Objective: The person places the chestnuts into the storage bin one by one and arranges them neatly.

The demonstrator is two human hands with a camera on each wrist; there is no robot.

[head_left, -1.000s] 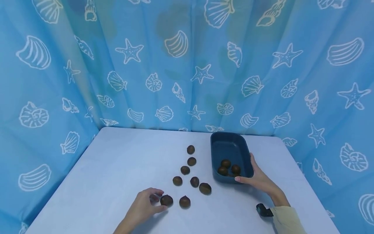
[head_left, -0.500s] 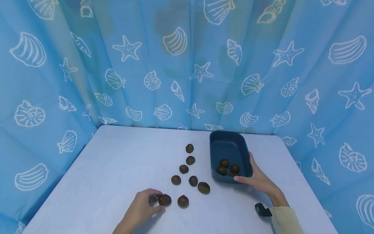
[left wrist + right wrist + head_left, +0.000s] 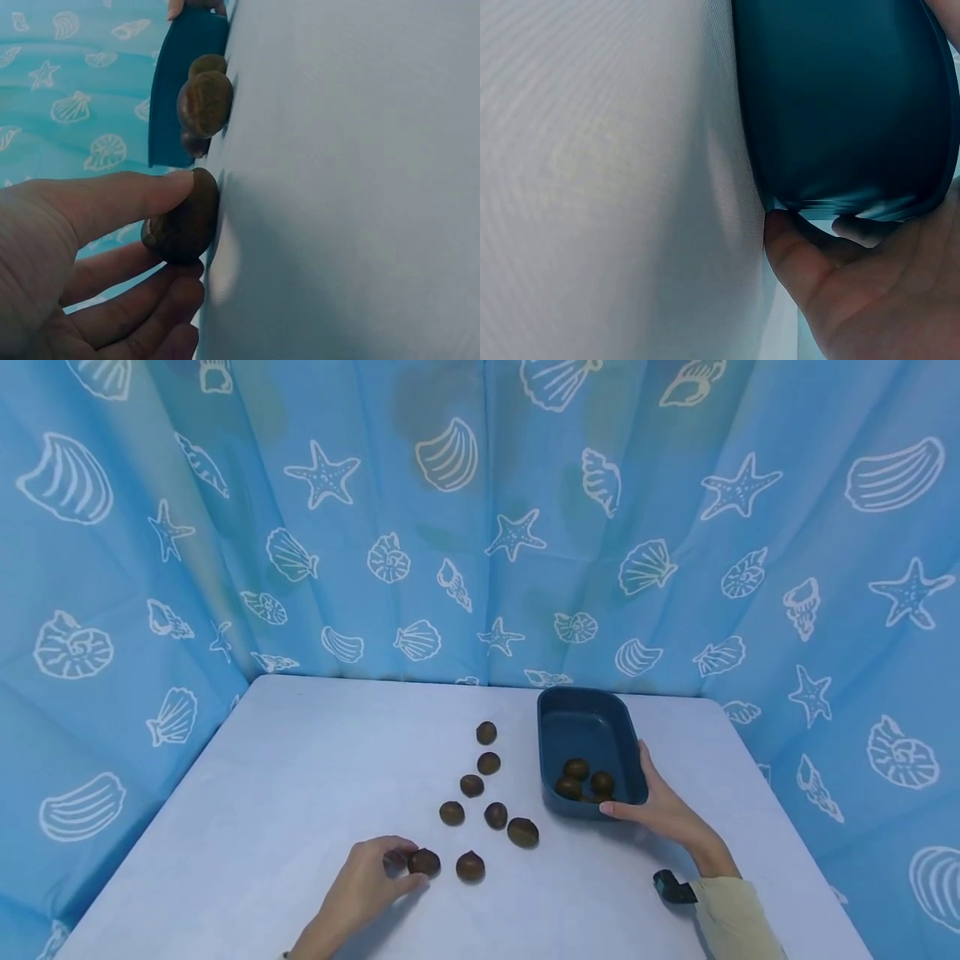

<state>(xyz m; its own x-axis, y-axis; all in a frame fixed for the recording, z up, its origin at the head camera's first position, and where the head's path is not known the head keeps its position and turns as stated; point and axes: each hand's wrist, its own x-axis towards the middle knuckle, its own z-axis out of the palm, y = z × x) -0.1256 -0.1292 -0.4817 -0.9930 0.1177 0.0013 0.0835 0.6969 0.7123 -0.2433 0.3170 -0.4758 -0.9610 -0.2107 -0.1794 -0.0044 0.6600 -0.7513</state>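
My left hand [image 3: 365,882] pinches a brown chestnut [image 3: 425,862] between thumb and fingers at the table's front. In the left wrist view the thumb lies on this chestnut [image 3: 184,225], with the fingers beneath it, close over the white surface. Just right of it sits another chestnut [image 3: 470,867], and several more, such as this chestnut [image 3: 522,832], trail away toward the back. My right hand [image 3: 663,814] holds the near right corner of a dark blue plastic box [image 3: 542,752], thumb at the near rim and fingers along the right side. Several chestnuts [image 3: 576,768] lie in its near end.
A white table [image 3: 315,760] carries everything. Behind and beside it hangs a blue curtain [image 3: 435,602] with white shells and starfish. A small black device [image 3: 672,887] sits by the right wrist, next to a pale yellow sleeve [image 3: 735,918].
My left thumb and fingers have closed in on the chestnut beside them. The right hand keeps its place on the box. The head view has shifted slightly.
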